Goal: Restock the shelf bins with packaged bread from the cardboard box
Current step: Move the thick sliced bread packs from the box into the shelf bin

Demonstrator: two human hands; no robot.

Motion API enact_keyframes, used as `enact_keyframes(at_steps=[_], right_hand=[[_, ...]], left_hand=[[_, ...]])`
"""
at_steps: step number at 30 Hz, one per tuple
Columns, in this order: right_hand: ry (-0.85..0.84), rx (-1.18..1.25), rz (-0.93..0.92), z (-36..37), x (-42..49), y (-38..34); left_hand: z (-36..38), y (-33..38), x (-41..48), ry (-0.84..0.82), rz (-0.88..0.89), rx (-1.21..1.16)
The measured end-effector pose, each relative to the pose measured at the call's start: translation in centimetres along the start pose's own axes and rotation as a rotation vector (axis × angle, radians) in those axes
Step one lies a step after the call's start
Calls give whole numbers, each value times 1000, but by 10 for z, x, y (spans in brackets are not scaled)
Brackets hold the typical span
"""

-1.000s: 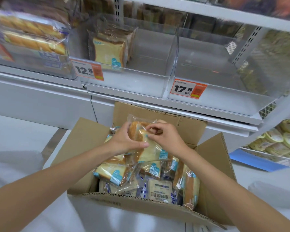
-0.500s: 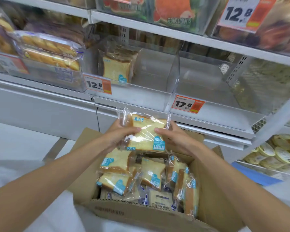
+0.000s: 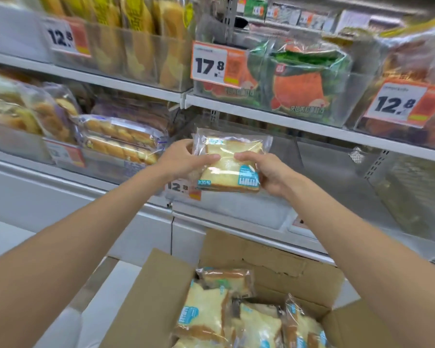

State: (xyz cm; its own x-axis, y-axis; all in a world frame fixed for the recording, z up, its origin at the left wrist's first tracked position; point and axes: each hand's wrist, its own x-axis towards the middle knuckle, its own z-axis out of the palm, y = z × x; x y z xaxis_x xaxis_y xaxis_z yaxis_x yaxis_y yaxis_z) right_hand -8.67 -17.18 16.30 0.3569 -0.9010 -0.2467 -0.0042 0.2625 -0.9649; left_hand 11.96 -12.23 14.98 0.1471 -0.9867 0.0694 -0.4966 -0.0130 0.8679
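A clear packet of sliced toast point(image 3: 230, 169) with blue labels is held up in front of the lower shelf's clear bin point(image 3: 269, 207). My left hand point(image 3: 183, 159) grips its left edge, thumb across the front. My right hand point(image 3: 266, 172) grips its right side. Below, the open cardboard box point(image 3: 274, 262) holds several more toast packets point(image 3: 204, 315). The bin's inside is mostly hidden behind the packet and my hands.
Left of the bin, a neighbouring bin holds long bread packets point(image 3: 121, 141). The upper shelf point(image 3: 261, 114) carries bins of yellow bread and green-orange packets, with price tags 12.8 and 17.8. The bin to the right point(image 3: 337, 167) looks unfilled.
Both hands have lifted the toast packet out of the box and up to the height of the lower shelf bin. The view has tilted upward, showing the upper shelf.
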Motion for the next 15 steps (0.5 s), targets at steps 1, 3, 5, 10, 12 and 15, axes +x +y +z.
enact_keyframes(at_steps=[1,3,5,10,12,15], right_hand=[[24,8,-39,4,13,-1],[49,32,-72,14,39,2],[68,85,-103,22,62,8],[20,-351,-213,28,103,48],[42,-512,-180,21,107,55],[105,-606,-279,8,105,41]], left_hand=[[-5,-5,11,57,37,69],[-10,-17,32,189,102,224],[-14,-30,50,296,154,288],[-14,-63,57,452,290,659],[-12,-79,53,522,368,708],[-12,-100,50,565,399,647]])
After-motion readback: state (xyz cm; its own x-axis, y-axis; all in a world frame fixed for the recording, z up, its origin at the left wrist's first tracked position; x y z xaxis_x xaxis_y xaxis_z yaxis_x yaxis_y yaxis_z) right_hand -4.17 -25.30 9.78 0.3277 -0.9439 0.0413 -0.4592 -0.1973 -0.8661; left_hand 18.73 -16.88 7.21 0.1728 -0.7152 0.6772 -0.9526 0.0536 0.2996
